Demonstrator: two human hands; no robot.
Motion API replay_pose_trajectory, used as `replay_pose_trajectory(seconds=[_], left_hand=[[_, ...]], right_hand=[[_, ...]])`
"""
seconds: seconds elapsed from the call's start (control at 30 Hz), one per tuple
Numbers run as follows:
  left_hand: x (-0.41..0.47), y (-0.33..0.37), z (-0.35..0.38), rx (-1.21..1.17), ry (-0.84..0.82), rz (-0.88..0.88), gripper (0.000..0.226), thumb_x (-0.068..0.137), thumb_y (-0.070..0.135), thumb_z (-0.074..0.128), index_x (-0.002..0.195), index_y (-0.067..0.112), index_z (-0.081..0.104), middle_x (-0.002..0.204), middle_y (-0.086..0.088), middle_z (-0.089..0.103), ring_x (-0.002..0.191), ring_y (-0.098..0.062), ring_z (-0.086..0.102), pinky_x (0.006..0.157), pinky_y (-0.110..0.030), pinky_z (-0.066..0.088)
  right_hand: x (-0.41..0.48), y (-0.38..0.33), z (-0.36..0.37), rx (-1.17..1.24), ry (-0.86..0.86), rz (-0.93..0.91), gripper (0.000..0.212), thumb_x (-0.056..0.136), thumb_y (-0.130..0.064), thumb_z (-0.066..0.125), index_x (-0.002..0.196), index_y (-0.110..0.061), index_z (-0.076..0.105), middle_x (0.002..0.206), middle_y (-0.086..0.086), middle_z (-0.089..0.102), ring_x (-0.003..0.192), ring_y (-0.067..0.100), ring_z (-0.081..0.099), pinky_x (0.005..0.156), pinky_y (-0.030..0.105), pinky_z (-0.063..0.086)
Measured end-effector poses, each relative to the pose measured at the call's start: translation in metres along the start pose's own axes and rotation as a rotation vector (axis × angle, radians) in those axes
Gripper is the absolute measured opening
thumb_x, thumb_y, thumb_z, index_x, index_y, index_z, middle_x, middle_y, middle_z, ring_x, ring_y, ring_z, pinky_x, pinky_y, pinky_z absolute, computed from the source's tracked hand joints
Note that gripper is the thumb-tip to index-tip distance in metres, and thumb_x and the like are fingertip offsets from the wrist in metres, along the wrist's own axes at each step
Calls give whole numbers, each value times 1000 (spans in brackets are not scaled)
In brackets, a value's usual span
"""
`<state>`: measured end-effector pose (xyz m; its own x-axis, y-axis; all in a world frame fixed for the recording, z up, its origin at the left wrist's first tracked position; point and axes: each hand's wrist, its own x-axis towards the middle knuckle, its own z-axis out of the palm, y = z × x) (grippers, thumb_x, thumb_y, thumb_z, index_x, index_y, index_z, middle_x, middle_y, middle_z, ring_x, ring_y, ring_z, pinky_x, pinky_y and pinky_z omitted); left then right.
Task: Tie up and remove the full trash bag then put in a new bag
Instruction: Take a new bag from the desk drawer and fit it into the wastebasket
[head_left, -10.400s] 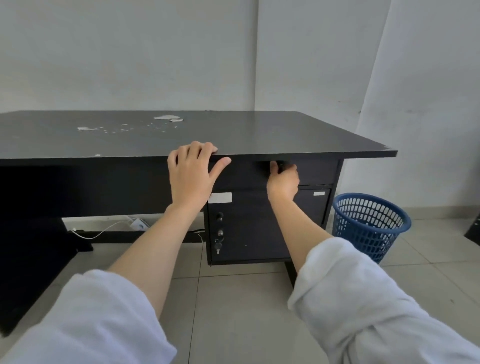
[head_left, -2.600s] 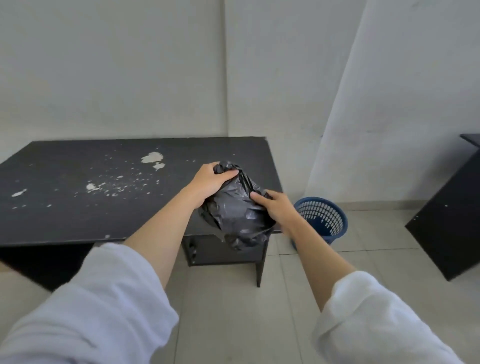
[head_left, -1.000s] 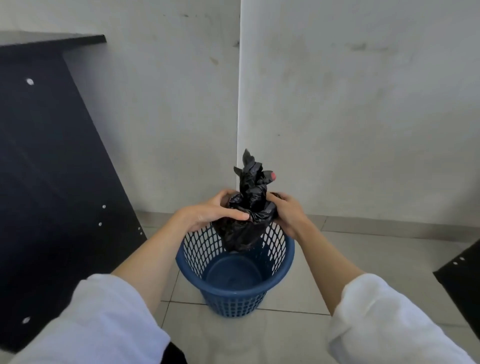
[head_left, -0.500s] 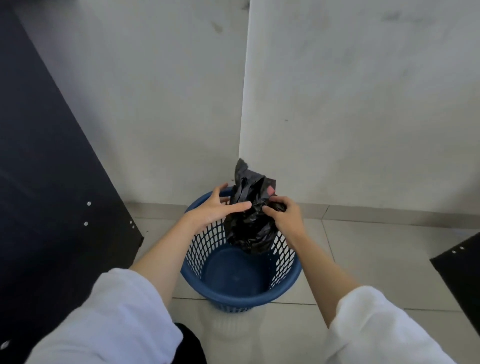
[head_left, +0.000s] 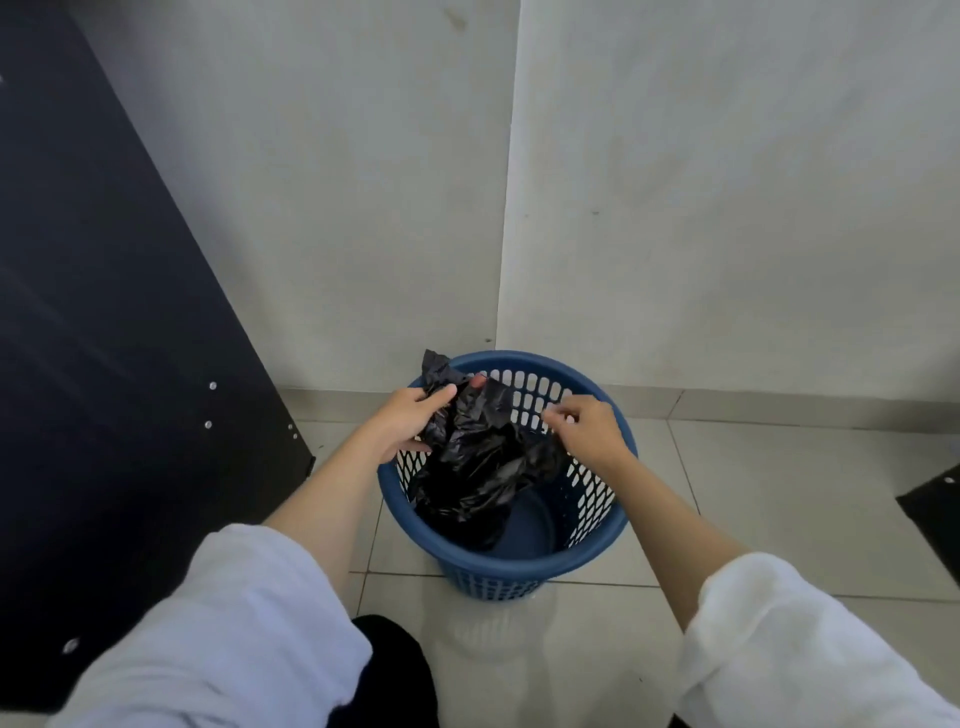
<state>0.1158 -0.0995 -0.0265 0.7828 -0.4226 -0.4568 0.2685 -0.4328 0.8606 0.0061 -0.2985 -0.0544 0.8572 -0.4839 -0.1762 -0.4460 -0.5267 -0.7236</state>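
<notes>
Gripping the crumpled black plastic trash bag (head_left: 478, 467) in curled fingers, the left hand (head_left: 410, 423) holds it inside the round blue perforated plastic basket (head_left: 519, 561). The right hand (head_left: 587, 428) hovers beside it with its fingers curled together; whether they pinch the bag cannot be told.

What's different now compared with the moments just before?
The black trash bag has dropped from above the rim into the blue basket. The right hand has pulled away to the right, seemingly pinching an edge, spreading the bundle open. The left hand still grips the bag's top, and the basket stays in the corner.
</notes>
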Motion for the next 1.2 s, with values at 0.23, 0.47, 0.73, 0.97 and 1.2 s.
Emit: replay_pose_trajectory(seconds=[0.23, 0.47, 0.73, 0.97, 1.2], left_hand=[[-17, 26, -4, -103, -100, 99, 33, 94, 42, 51, 112, 16, 63, 106, -3, 70, 94, -11, 66, 65, -22, 56], [-16, 29, -23, -224, 98, 146, 30, 97, 33, 50, 112, 9, 61, 102, -5, 67, 80, -12, 63, 64, -22, 53], [-1, 12, -44, -407, 411, 104, 38, 99, 29, 47, 127, 5, 54, 125, -12, 60, 110, -26, 58, 99, -38, 47], [-10, 22, -18, -263, 244, 219, 38, 98, 34, 48, 125, 9, 56, 116, -1, 63, 99, -15, 59, 85, -27, 44], [-11, 36, -14, -255, -49, 187, 38, 96, 45, 47, 120, 19, 59, 107, 1, 70, 98, -14, 66, 87, -35, 52]], right_hand=[[-10, -64, 3, 319, -203, -41, 58, 77, -70, 56, 100, -17, 66, 98, -4, 67, 91, 12, 62, 83, 27, 46], [-15, -44, -2, 63, -166, -161, 24, 91, -40, 59, 90, -17, 66, 92, 0, 66, 90, 19, 61, 83, 31, 44], [-18, 10, -14, -433, -294, 50, 54, 85, -65, 51, 117, -23, 62, 119, 4, 64, 119, 28, 54, 108, 49, 33], [-12, -42, 6, 187, 47, -98, 40, 88, -56, 54, 105, -21, 66, 103, -2, 70, 104, 18, 62, 103, 44, 42], [-2, -82, 15, 373, -82, -145, 36, 79, -42, 73, 107, -19, 65, 109, 1, 67, 102, 20, 63, 87, 36, 54]])
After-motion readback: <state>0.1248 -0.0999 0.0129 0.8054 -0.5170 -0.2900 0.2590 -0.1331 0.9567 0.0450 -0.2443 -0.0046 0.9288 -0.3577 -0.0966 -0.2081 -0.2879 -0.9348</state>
